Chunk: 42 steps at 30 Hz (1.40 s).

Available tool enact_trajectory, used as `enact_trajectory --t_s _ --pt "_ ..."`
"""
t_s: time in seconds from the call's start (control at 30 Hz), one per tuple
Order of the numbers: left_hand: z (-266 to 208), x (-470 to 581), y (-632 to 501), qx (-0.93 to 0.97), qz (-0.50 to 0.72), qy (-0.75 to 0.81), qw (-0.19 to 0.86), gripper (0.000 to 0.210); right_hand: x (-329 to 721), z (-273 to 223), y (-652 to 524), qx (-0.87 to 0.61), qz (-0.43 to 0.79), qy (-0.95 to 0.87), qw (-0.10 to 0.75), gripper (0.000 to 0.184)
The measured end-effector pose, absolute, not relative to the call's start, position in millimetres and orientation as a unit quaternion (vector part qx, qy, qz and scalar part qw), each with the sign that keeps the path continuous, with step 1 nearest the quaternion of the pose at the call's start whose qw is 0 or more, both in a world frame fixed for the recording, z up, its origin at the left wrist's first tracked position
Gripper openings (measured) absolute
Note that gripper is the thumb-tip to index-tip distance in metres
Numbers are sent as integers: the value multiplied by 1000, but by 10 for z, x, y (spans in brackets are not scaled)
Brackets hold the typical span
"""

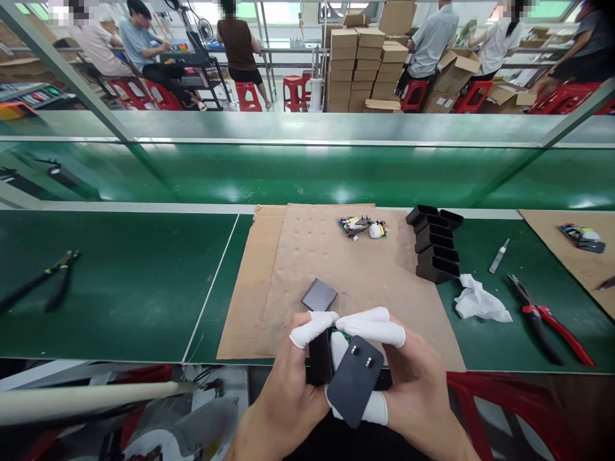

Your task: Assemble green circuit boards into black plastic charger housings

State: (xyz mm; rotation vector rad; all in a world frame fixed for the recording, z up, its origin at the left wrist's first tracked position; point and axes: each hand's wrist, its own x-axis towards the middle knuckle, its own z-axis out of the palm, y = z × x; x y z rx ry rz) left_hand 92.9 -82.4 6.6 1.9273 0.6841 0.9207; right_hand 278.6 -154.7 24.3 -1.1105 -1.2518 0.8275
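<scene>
My left hand (293, 384), with white finger cots on it, is closed around a black plastic case (320, 357) just off the front edge of the bench. From the other side my right hand (417, 376), also in white finger cots, grips the same case. A black cover plate with metal pins (355, 382) sits tilted in front of the case's opening, by my right thumb. Between the hands a bit of green circuit board and a white part show inside the case; the rest is hidden. A dark square panel (319, 295) lies on the cardboard just beyond my fingertips.
On the cardboard sheet (269, 288) lie wired circuit boards (364, 226) and several black cases (435, 246). To the right are a crumpled white tissue (480, 301), a small tube (499, 256) and red-handled pliers (548, 320). Cutters (60, 275) lie left. People sit beyond the partition.
</scene>
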Motion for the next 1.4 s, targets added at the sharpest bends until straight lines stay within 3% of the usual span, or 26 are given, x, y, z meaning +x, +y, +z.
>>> enact_trajectory --t_s 0.37,0.43,0.57,0.73,0.83,1.03,1.13,1.23,1.4 --pt "63 967 -833 761 377 279 448 62 2741 323 -1455 -491 340 -547 587 66" --pt "30 979 -855 739 379 285 478 60 2736 363 -1430 -498 348 -547 575 65" --pt "-144 993 -964 632 379 330 590 67 2777 332 -1453 -513 356 -538 566 81" --pt "-327 979 -1079 476 407 327 708 80 2867 125 -1549 -489 322 -579 568 66" --pt "-314 965 -1066 492 421 329 687 78 2885 43 -1605 -480 308 -603 558 69" --pt "-77 988 -1003 647 430 323 541 73 2858 180 -1684 -487 386 -548 559 72" --pt "50 1024 -1030 697 428 298 492 63 2868 305 -1687 -494 393 -553 544 60" --pt "122 1046 -1095 696 426 289 501 59 2899 401 -1707 -478 385 -558 559 53" --pt "185 1074 -1226 672 424 289 535 57 2951 535 -1787 -475 388 -571 546 69"
